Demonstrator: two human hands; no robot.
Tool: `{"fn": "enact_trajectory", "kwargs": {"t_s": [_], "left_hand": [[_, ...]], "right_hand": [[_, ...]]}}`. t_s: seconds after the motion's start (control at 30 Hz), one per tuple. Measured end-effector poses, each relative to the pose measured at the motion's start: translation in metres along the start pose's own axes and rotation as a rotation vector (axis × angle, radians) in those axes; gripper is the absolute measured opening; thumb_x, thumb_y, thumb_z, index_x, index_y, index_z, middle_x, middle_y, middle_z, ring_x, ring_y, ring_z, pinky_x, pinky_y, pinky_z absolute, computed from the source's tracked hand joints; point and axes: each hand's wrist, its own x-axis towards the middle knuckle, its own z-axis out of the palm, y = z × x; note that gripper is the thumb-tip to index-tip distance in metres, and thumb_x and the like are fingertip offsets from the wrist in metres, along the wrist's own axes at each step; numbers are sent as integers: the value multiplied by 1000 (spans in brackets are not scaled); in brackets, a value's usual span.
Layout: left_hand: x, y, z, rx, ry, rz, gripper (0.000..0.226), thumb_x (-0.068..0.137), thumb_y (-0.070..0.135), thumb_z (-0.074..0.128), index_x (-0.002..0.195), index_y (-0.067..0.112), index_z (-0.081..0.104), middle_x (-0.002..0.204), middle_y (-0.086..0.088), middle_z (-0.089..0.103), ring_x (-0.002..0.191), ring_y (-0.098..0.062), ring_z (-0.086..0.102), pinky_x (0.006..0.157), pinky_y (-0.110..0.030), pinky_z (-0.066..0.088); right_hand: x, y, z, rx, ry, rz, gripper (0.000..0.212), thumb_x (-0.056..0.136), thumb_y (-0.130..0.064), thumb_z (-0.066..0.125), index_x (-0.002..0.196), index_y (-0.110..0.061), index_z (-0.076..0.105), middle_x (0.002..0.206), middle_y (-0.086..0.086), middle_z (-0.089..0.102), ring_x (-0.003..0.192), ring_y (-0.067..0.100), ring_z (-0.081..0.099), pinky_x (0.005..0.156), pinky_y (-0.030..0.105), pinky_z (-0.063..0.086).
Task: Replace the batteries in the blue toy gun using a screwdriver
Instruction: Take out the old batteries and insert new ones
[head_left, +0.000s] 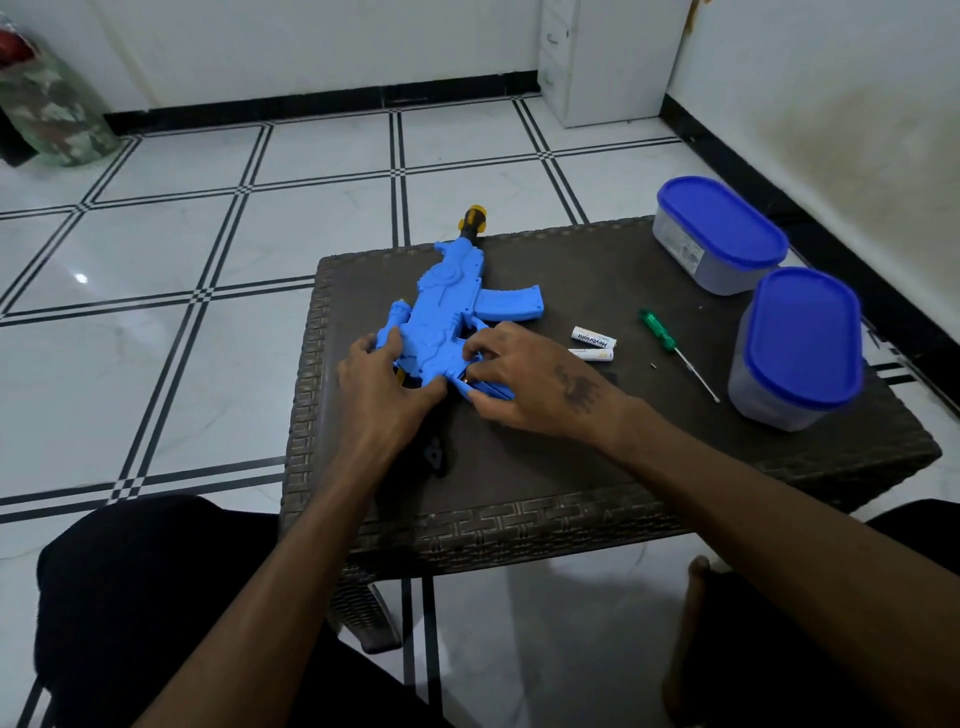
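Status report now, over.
Left hand grips blue plastic toy gun. Right hand pinches its grip. Green-handled screwdriver lies unused.

1 wide-angle head camera looks forward and steeply down from above a seated person's lap, close over a dark woven table (519, 514) at centre frame, with tiled floor (171, 249) and white wall across the top.

Dark wicker table (498, 525) on glossy white floor (171, 291), white walls (311, 47).
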Motion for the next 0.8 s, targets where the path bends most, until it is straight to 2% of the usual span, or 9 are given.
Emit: {"fn": "enact_trajectory", "kwargs": {"t_s": [0.13, 0.23, 0.3, 0.4, 0.53, 0.63, 0.8], "left_hand": [[-1, 1, 0, 2, -10, 2, 89, 61, 55, 65, 136, 9, 51, 138, -10, 47, 122, -28, 49, 97, -43, 48], [-2, 2, -1, -6, -10, 7, 90, 60, 58, 63, 134, 9, 53, 136, -11, 48, 121, -28, 49, 96, -43, 48], [-2, 1, -1, -10, -15, 4, 92, 57, 62, 59, 132, 8, 54, 136, -11, 48, 122, -29, 49, 97, -44, 48], [-1, -2, 1, -6, -22, -15, 95, 57, 62, 59, 135, 10, 51, 139, -10, 46, 124, -29, 48, 98, -46, 47], [0, -2, 2, -2, -22, -19, 95, 60, 59, 63, 139, 11, 48, 140, -10, 45, 127, -27, 46, 99, -46, 47], [1, -2, 2, 13, -19, -19, 94, 60, 59, 62, 139, 10, 48, 140, -11, 46, 127, -28, 46, 99, -46, 48], [-1, 0, 1, 57, -22, -16, 93, 63, 57, 63, 141, 10, 46, 142, -12, 44, 129, -28, 44, 101, -46, 46]], "right_hand": [[-8, 2, 5, 22, 0, -18, 31, 91, -32, 58, 82, -9, 76, 119, 5, 61, 101, 22, 57, 84, 36, 50], [-14, 2, 6, 78, 39, 13, 27, 87, -29, 64, 100, -7, 74, 119, 6, 62, 105, 23, 58, 90, 37, 50], [-18, 2, 9, 101, 38, 29, 38, 85, -30, 67, 115, -7, 69, 122, 7, 60, 110, 24, 56, 94, 37, 49], [-24, 2, 13, 86, 24, 28, 47, 84, -36, 67, 122, -9, 65, 132, 8, 53, 118, 26, 50, 100, 39, 46], [-22, 2, 10, 51, 16, 16, 46, 83, -41, 66, 119, -12, 68, 133, 6, 51, 115, 26, 51, 93, 42, 49], [-16, 4, 6, 34, 9, -9, 39, 83, -42, 64, 108, -12, 73, 127, 3, 54, 107, 23, 52, 86, 41, 51], [-15, 6, 7, 17, -9, -38, 38, 84, -41, 62, 103, -10, 74, 127, 4, 55, 105, 22, 53, 86, 39, 50]]}}
